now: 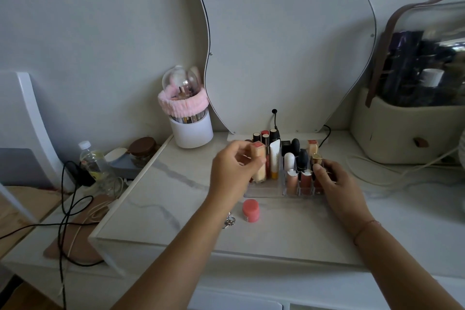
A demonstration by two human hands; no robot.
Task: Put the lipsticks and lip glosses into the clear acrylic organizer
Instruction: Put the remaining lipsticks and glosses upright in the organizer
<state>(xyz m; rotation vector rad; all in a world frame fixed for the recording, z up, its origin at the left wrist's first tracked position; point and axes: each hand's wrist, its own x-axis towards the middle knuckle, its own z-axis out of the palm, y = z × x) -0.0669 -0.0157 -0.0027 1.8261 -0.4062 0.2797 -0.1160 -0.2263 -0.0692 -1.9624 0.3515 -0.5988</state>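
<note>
The lipstick (259,165) pinched by the left hand (232,171) should be lowered upright into the clear acrylic organizer (261,193) (near the counter (176,199) back edge); a gold-capped gloss (317,159) is gripped by the right hand (333,180).

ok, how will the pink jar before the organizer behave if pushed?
The pink jar looks squat and upright, so it likely slides rather than tips. Its smooth round wall may slip when pinched; tipped over, it would probably roll.
</note>
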